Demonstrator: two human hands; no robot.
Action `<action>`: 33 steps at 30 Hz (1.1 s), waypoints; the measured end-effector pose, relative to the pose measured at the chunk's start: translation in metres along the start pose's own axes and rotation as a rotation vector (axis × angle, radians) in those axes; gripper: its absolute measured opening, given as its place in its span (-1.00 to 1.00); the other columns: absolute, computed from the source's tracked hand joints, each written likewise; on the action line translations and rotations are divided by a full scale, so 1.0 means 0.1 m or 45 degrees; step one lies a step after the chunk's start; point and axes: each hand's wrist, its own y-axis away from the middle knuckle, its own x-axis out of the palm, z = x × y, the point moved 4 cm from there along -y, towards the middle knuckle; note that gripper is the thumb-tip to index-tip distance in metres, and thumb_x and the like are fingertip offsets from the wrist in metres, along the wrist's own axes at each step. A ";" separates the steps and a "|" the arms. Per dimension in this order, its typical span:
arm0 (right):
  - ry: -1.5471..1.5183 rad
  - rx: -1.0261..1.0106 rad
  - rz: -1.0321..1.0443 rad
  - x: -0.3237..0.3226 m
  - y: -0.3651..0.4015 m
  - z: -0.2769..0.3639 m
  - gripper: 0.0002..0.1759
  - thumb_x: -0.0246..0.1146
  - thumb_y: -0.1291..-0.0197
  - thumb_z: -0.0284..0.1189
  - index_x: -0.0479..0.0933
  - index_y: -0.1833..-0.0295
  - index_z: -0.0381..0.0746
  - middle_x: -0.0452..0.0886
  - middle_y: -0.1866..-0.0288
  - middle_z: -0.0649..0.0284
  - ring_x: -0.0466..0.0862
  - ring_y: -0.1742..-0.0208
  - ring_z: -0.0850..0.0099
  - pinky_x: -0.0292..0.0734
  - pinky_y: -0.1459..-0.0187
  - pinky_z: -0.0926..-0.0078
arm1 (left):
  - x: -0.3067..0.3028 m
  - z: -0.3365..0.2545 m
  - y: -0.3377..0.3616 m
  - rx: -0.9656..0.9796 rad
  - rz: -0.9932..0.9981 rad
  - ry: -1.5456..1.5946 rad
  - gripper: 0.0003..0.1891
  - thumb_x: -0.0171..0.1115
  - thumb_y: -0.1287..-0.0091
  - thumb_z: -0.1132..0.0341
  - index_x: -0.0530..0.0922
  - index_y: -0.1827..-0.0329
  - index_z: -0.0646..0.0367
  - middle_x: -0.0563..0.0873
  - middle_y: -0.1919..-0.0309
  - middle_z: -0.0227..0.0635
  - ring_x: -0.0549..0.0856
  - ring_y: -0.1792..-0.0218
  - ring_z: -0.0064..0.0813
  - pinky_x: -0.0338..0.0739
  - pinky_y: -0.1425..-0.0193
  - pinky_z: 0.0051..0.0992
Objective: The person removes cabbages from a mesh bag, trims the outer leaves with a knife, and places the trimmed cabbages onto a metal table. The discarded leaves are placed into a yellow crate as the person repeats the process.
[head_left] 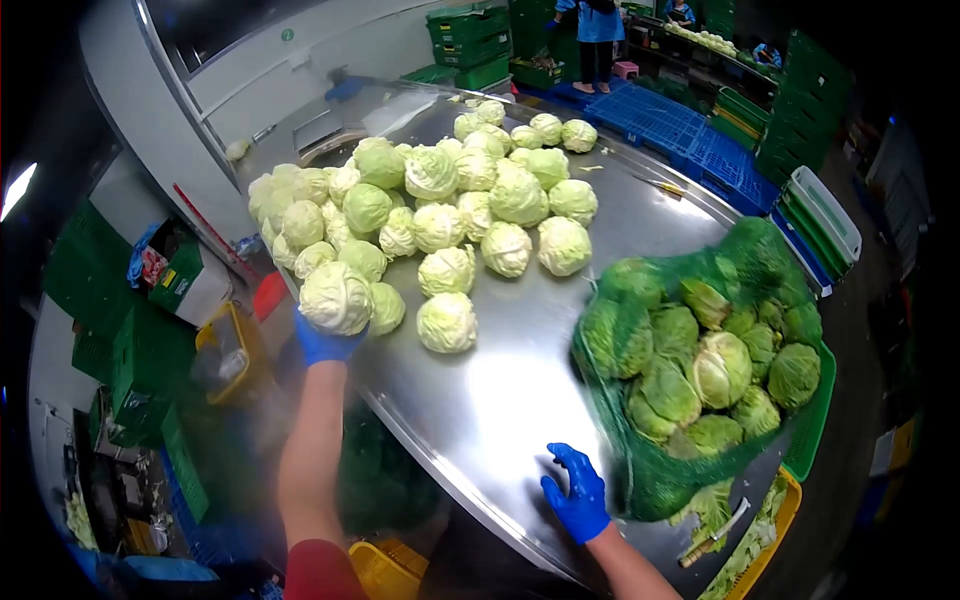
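My left hand (326, 343), in a blue glove, is under a trimmed pale cabbage (336, 299) at the near left edge of the steel table (505, 400); the cabbage hides most of its fingers. My right hand (578, 495), also blue-gloved, is over the table's near side with fingers apart and nothing in it. Right of it lies a green mesh sack (640, 490), its mouth open on several leafier green cabbages (721, 368). Many peeled cabbages (438, 228) are heaped across the far left of the table. A knife (716, 533) with a curved blade lies below the sack.
A yellow crate (768, 545) with loose leaves stands at the table's right end. Another knife (660, 185) lies near the far edge. Green crates (470, 40) are stacked behind, and blue pallets (655, 120) cover the floor. A person in a blue apron (598, 25) stands beyond.
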 end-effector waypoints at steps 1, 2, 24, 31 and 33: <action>0.049 -0.016 0.025 0.18 -0.24 0.02 -0.41 0.38 -0.09 -0.46 0.44 -0.28 -0.21 0.56 -0.19 0.08 0.62 -0.09 0.17 0.58 -0.10 0.28 | -0.06 -0.07 -0.16 -0.038 -0.163 0.067 -0.39 -0.20 -0.32 -0.18 0.45 -0.34 -0.13 0.51 -0.31 -0.35 0.47 -0.32 -0.19 0.35 -0.38 -0.07; 0.025 0.067 0.063 0.40 -0.47 0.04 -0.31 0.41 -0.10 -0.40 0.36 -0.36 -0.23 0.47 -0.30 0.04 0.54 -0.23 0.12 0.51 -0.21 0.24 | -0.17 -0.15 -0.35 -0.020 -0.128 0.006 -0.39 -0.19 -0.35 -0.14 0.42 -0.36 -0.06 0.52 -0.31 -0.33 0.49 -0.30 -0.21 0.38 -0.37 -0.09; 0.051 -0.031 -0.209 2.13 -2.59 -0.03 0.27 0.64 0.33 -0.34 0.05 -0.53 -0.28 0.09 -0.53 -0.17 0.17 -0.52 -0.09 0.22 -0.45 0.07 | -1.12 -0.20 -1.41 0.861 -0.456 -1.574 0.28 0.65 0.07 0.31 -0.20 -0.57 0.23 0.09 -0.49 0.05 0.19 -0.48 -0.14 0.10 -0.54 -0.24; -0.123 -0.039 -0.211 2.33 -2.76 -0.08 0.27 0.64 0.35 -0.37 0.06 -0.54 -0.16 -0.02 -0.55 -0.16 0.22 -0.48 -0.10 0.34 -0.39 0.10 | -1.22 -0.23 -1.81 1.055 -0.570 -1.391 0.03 0.60 -0.04 0.32 0.04 -0.48 0.22 0.23 -0.41 -0.10 0.29 -0.40 -0.21 0.20 -0.48 -0.28; -0.189 -0.062 -0.245 2.47 -2.86 -0.09 0.29 0.65 0.36 -0.37 0.04 -0.54 -0.11 -0.07 -0.53 -0.13 0.21 -0.45 -0.12 0.32 -0.39 0.03 | -1.21 -0.22 -1.83 1.015 -0.539 -1.336 0.00 0.59 -0.06 0.34 0.06 -0.48 0.23 0.25 -0.40 -0.11 0.30 -0.39 -0.23 0.21 -0.47 -0.29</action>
